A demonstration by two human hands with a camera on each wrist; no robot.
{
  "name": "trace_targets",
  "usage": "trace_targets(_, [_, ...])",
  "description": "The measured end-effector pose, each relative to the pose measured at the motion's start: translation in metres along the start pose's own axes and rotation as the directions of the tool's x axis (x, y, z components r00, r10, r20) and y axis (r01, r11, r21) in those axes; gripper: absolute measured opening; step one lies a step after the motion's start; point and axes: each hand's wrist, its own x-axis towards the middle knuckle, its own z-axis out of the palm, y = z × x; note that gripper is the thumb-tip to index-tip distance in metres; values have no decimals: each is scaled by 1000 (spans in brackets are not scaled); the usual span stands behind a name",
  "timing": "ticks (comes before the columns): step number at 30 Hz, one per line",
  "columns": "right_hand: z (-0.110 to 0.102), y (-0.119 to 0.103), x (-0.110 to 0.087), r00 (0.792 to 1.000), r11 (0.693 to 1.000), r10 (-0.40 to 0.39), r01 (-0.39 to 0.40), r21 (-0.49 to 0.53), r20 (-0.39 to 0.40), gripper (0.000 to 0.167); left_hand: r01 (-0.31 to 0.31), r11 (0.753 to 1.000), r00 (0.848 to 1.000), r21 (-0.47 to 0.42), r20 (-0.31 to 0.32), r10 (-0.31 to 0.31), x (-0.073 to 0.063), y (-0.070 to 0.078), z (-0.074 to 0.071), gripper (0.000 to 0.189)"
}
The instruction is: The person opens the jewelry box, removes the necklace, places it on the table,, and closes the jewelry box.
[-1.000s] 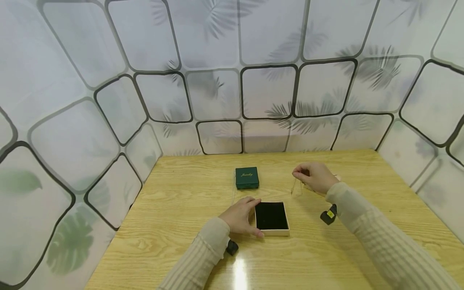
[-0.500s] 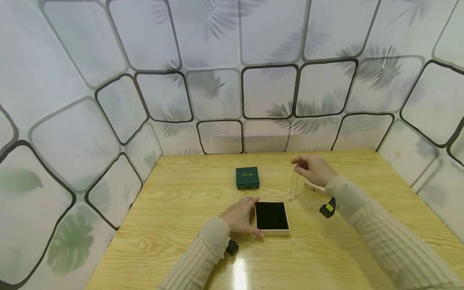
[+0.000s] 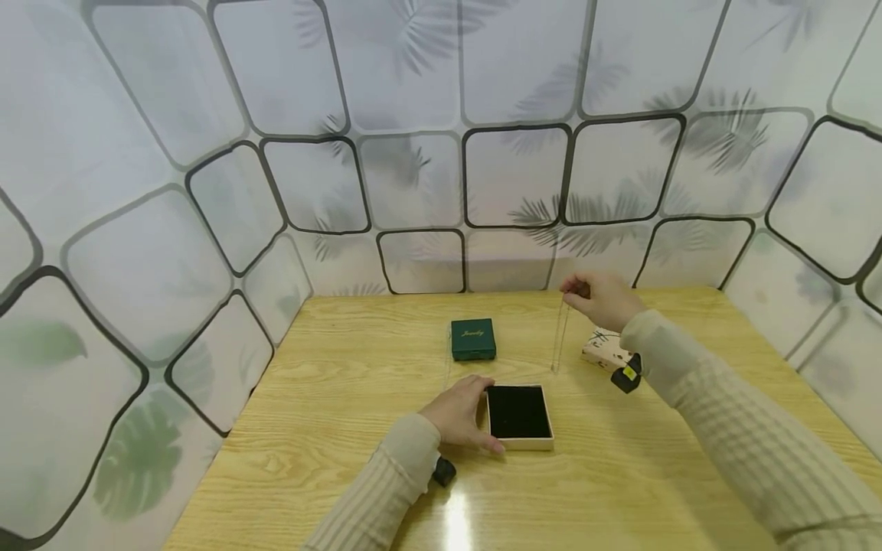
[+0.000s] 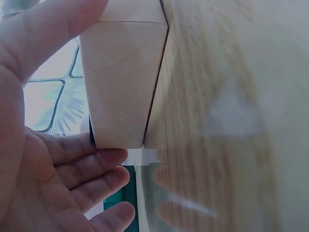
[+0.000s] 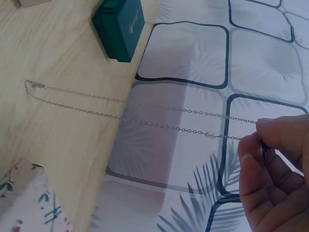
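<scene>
A shallow pale box (image 3: pixel 525 444) with a black pad inside stands on the table, in the middle of the head view. My left hand (image 3: pixel 460 413) holds it from the left, thumb at the near corner and fingers at the far one. The left wrist view shows its pale side wall (image 4: pixel 123 82) between thumb and fingers. Raised at the right, my right hand (image 3: pixel 601 300) pinches a thin silver chain necklace (image 5: pixel 198 132) between thumb and fingertip. The necklace hangs down in a long narrow loop, apart from the box.
Behind the pale box stands a dark green jewelry box (image 3: pixel 473 340) with gold lettering. A faint thin strand (image 3: pixel 447 363) lies along its left side. A patterned pale box piece (image 3: pixel 601 350) sits below the right wrist. Printed fabric walls enclose the wooden table (image 3: pixel 344 360).
My right hand has risen and moved slightly away from me, lifting the necklace so it hangs longer. More of the patterned box piece shows. The left hand and pale box stay put.
</scene>
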Motion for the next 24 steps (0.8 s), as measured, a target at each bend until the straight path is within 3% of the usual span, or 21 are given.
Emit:
trace_targets(7, [-15, -11, 9, 999, 996, -39, 37, -85, -31, 9, 7, 1000, 1000, 4, -6, -7, 0, 1, -1, 113])
trace_targets(14, [-22, -13, 20, 999, 991, -50, 49, -123, -2, 8, 8, 1000, 1000, 14, -6, -8, 1, 1, -1, 113])
trace_targets(24, [-20, -4, 35, 1000, 990, -2, 7, -140, 31, 16, 10, 1000, 1000, 19, -4, -10, 1, 1, -1, 113])
